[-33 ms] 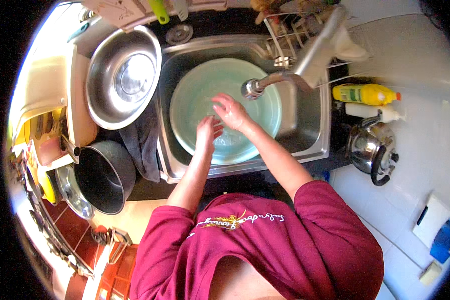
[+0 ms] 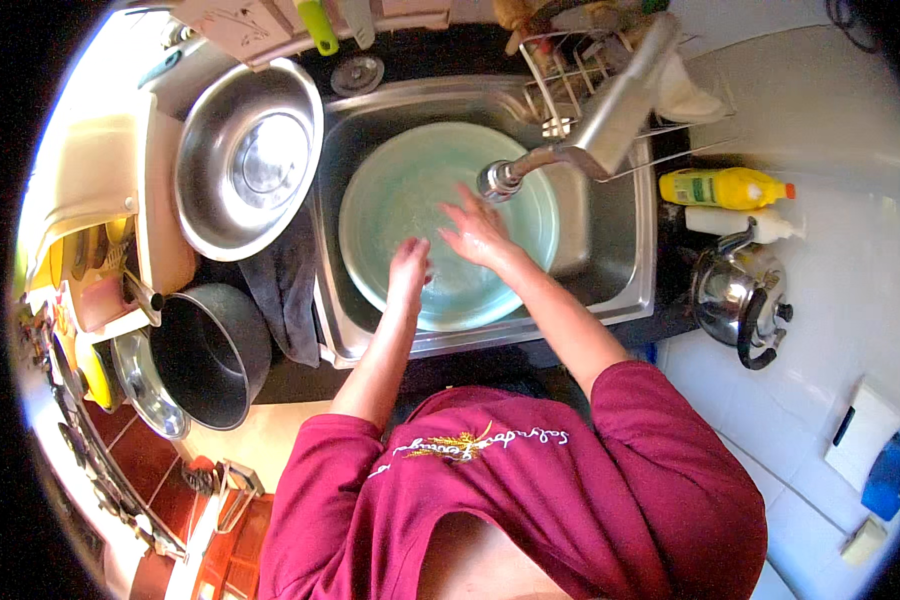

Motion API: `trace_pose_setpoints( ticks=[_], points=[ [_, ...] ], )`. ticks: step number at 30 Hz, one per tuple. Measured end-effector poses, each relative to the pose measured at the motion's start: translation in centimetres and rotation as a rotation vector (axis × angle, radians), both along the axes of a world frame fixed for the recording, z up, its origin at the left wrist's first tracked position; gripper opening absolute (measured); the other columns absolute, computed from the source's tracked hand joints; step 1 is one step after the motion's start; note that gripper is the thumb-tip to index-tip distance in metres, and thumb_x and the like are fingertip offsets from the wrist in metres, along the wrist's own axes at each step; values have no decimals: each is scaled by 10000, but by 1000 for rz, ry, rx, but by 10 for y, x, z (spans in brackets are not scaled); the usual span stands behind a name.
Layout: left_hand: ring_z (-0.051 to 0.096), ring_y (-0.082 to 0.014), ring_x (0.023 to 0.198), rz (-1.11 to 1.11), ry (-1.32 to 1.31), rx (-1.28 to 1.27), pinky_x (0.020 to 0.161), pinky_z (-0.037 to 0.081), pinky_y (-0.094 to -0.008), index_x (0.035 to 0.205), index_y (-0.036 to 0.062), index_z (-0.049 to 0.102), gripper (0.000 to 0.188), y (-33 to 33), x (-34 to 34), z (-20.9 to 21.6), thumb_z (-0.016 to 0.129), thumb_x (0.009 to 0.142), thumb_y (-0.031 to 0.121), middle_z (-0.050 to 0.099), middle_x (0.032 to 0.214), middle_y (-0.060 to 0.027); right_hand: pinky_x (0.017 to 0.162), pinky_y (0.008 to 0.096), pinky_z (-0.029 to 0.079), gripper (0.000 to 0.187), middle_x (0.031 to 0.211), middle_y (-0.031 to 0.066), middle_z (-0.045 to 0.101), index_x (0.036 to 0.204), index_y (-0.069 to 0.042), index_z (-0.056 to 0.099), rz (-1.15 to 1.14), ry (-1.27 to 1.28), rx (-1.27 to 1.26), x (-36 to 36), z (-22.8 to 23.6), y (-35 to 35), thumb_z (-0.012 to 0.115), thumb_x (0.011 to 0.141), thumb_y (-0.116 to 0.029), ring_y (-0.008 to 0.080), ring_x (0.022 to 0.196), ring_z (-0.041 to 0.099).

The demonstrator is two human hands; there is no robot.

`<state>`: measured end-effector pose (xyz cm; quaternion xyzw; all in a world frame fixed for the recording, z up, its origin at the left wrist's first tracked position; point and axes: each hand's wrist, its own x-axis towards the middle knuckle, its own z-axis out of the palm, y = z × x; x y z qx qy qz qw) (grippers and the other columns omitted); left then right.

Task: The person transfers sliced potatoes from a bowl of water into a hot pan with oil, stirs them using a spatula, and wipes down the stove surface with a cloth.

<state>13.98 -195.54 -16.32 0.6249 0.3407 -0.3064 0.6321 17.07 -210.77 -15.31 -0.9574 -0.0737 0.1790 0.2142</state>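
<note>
A pale green plastic basin [image 2: 370, 275] stands in the stainless steel sink [image 2: 610, 240], with what looks like clear water in it. My right hand [image 2: 475, 232] is over the basin, just below the tap head [image 2: 500, 180]. Its fingers are spread, and nothing is in them. To its left, my left hand [image 2: 410, 268] is over the basin's near left part, with loosely bent fingers and nothing visible in them. A small gap separates the two hands. Both look wet.
Left of the sink are a steel bowl [image 2: 215, 150], a dark cloth [image 2: 280, 290], a dark pot [image 2: 255, 330] and a knife holder [image 2: 105, 270]. On the right are a yellow bottle [image 2: 725, 188], a white bottle [image 2: 730, 224] and a steel kettle [image 2: 735, 290]. A wire rack [image 2: 560, 95] stands behind.
My hands have moved apart. The right hand has shifted slightly right with its fingers fanned out, and the left hand's fingers are more bent.
</note>
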Motion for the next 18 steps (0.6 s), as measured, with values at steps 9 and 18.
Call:
trace_pose_setpoints(
  ticks=[9,18],
  points=[
    [583,-214,967,-320,-466,97,848,446,-319,1089,-11,575,362,40,-6,63,561,839,251,623,1022,-145,913,305,406,398,1133,131,581,1179,-42,528,-268,492,481,-23,78,-93,533,878,-302,199,1010,561],
    [584,-165,921,19,-576,378,829,452,-280,1083,0,584,318,110,-46,76,588,819,178,630,998,-113,881,311,428,396,1138,141,584,1172,-65,545,353,332,-575,2,50,-18,582,843,-281,226,1028,568]
  ],
)
